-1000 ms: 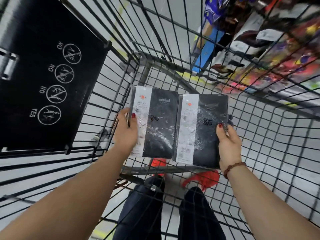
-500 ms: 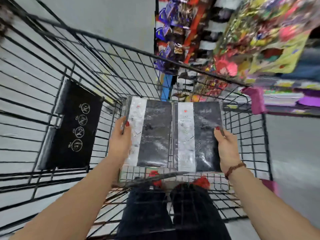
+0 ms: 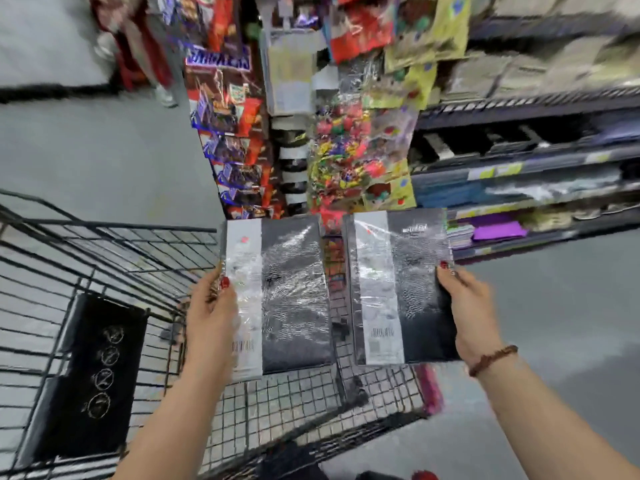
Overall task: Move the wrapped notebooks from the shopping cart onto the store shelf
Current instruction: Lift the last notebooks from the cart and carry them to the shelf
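Since a second ago, both lifted out of shopping cart [image 3: 104, 258] and separated. Left hand [image 3: 211, 306] pinches left notebook [image 3: 287, 299] by its edge, right hand [image 3: 467, 306] pinches right notebook [image 3: 408, 292] — both above cart rim, short of store shelf [image 3: 519, 168]; shelving likely next.

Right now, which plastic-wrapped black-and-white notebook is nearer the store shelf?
The right notebook, in the right hand, on the shelf side; the left notebook, in the left hand, is over the black wire cart.
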{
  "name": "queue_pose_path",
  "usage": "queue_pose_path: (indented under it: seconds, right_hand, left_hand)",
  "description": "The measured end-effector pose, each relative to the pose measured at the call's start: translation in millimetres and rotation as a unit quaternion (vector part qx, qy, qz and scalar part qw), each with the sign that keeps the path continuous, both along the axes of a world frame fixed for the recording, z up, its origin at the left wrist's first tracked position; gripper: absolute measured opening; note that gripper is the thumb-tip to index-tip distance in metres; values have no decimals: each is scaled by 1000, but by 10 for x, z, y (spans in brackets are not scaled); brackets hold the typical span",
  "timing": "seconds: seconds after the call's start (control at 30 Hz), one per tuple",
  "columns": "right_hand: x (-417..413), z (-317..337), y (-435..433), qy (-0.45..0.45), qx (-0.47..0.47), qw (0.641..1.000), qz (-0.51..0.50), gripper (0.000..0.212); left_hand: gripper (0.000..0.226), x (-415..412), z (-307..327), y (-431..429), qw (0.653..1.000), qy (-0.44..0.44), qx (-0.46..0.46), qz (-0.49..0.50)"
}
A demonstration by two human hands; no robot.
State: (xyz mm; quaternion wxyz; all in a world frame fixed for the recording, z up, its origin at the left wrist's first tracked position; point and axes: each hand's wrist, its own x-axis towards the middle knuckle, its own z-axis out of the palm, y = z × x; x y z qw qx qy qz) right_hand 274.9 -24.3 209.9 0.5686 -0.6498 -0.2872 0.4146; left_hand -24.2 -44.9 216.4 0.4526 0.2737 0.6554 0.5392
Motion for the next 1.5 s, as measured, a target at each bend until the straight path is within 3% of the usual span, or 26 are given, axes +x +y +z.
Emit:
queue_pose_path:
  seconds: [0.17,0.37,0.77,1.17,1.5]
  right_hand:
    - [858,362,-252,23,51,998,-30,16]
    - [2002,493,-638,67,49,994,-72,9]
    - [3511,568,-814,103,25,986,-127,23]
    - [4010,264,374,92,-3,993,-77,12]
    - [4219,14,1932,88,-49,995,7,16]
  left_hand:
    - [27,820,175,-75,998,-7,27,-48]
    - [31,1991,257,-221,997,-18,47,-64]
    - [29,3448,220,-148,997,-16,-13,-76]
    - [36,3940,6,941,997,-63,31,-41]
    - [40,4029,-45,1909,1000,-1,-6,12]
